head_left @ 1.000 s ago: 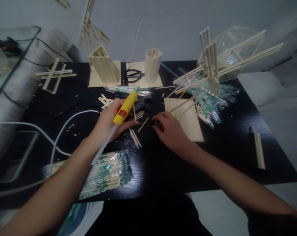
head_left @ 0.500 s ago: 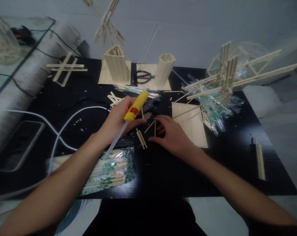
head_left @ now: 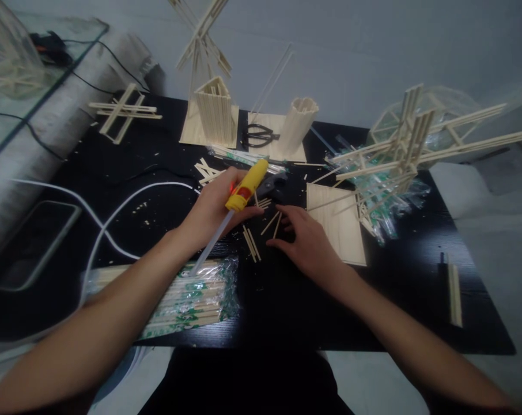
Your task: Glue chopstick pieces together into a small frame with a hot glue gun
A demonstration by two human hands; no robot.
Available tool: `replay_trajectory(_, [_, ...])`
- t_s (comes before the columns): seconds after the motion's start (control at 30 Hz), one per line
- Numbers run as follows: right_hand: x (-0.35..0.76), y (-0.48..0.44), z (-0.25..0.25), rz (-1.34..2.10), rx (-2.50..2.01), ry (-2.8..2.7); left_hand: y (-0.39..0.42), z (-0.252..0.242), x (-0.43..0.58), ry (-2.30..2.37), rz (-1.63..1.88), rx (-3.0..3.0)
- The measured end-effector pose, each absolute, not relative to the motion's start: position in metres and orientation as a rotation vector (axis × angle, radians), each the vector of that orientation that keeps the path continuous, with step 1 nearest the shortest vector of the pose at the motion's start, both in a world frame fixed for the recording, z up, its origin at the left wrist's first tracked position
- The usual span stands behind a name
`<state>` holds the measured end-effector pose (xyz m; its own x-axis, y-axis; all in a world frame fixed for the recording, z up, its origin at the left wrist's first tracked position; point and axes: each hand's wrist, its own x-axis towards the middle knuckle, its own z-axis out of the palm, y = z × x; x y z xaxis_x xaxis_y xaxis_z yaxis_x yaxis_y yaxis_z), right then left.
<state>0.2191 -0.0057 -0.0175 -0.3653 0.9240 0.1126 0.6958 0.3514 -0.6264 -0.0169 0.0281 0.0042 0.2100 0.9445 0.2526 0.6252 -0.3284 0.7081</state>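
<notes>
My left hand (head_left: 220, 199) is wrapped around a yellow hot glue gun (head_left: 247, 187), with a pale glue stick (head_left: 211, 248) jutting from its rear. To its right, my right hand (head_left: 302, 233) holds a short thin wooden stick (head_left: 277, 223) between thumb and fingers just above the black table. A second short stick (head_left: 269, 223) meets it at an angle near the fingertips. Between the hands lie several loose cut sticks (head_left: 251, 243). The glue gun's nozzle is hidden behind my left hand.
A plastic pack of sticks (head_left: 196, 305) lies under my left forearm. Behind stand two stick towers (head_left: 215, 115) on wooden boards, and scissors (head_left: 261, 135). A windmill-like stick frame (head_left: 405, 144) rises at right beside a wooden board (head_left: 336, 225). A white cable (head_left: 101, 225) loops at left.
The view has shifted slightly, so the table items appear moved a little. The stick in my right hand has gone from upright in view to slanted. My left hand keeps hold of the glue gun.
</notes>
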Motion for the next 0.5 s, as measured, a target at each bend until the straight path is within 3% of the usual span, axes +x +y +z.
replay_trajectory(0.27, [0.205,-0.008,-0.024,0.458,-1.426,-2.181,0.027,0.007,-0.015,1.499,0.892,2.013])
replay_trajectory(0.5, [0.216,-0.012,-0.019,0.554,-1.422,-2.275,0.027,0.005,-0.016,1.469,0.927,2.016])
